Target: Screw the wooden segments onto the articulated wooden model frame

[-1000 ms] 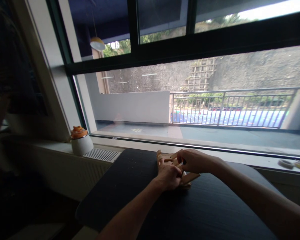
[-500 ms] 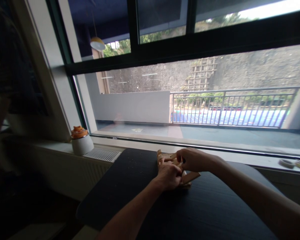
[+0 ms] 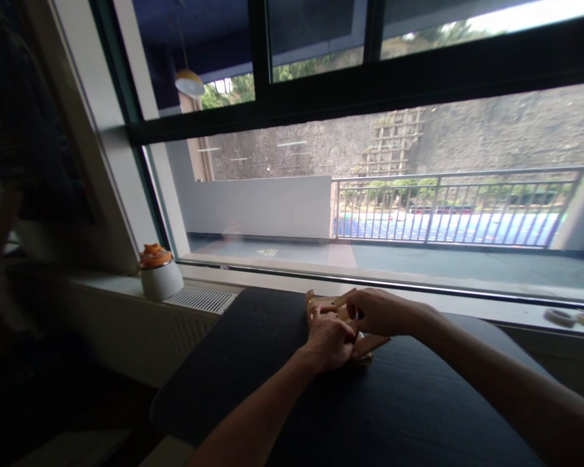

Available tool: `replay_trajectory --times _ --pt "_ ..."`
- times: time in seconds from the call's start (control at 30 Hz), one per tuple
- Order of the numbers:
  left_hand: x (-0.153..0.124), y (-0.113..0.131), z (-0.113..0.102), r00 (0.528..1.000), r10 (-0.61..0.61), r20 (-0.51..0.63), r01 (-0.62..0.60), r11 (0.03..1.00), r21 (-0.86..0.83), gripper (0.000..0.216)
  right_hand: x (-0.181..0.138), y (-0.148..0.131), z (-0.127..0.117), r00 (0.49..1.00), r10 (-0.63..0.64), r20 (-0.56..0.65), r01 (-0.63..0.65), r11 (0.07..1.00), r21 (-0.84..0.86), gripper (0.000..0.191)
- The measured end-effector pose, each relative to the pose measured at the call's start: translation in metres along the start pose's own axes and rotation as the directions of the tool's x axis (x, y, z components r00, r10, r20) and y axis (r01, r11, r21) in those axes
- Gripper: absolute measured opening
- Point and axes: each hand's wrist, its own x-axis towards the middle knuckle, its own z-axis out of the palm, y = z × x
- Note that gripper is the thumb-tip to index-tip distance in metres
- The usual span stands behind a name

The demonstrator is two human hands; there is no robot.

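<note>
A small wooden model (image 3: 327, 303) made of light slotted pieces lies on the dark table (image 3: 253, 363) near its far edge by the window. My left hand (image 3: 329, 342) rests on its near side with fingers curled around it. Just beyond, my right hand (image 3: 377, 311) pinches a wooden piece at the model's top. Both hands touch each other over the model and hide most of it.
A white pot with an orange lid (image 3: 158, 273) stands on the windowsill at the left, next to a radiator grille (image 3: 198, 299). Small objects (image 3: 570, 318) lie on the sill at the far right. The large window (image 3: 370, 194) runs right behind the table.
The hands stay on the wooden model; the right hand's fingers shift slightly at its top. The view has moved a little.
</note>
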Motion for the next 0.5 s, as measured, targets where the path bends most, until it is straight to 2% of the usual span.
replay_trajectory --times 0.23,0.33,0.5 --pt "0.002 0.002 -0.002 0.998 -0.003 0.059 0.005 1.000 -0.023 0.020 0.005 0.002 0.001 1.000 0.002 0.008 -0.002 1.000 0.003 0.019" --pt "0.003 0.002 -0.002 0.999 0.018 0.043 -0.018 1.000 0.009 0.026 0.007 0.004 0.003 1.000 0.001 0.015 -0.001 1.000 0.009 0.019" --pt "0.003 0.000 -0.001 0.998 0.026 0.057 -0.029 0.999 0.045 0.018 0.012 0.003 0.005 1.000 -0.008 0.013 0.008 1.000 0.017 0.019"
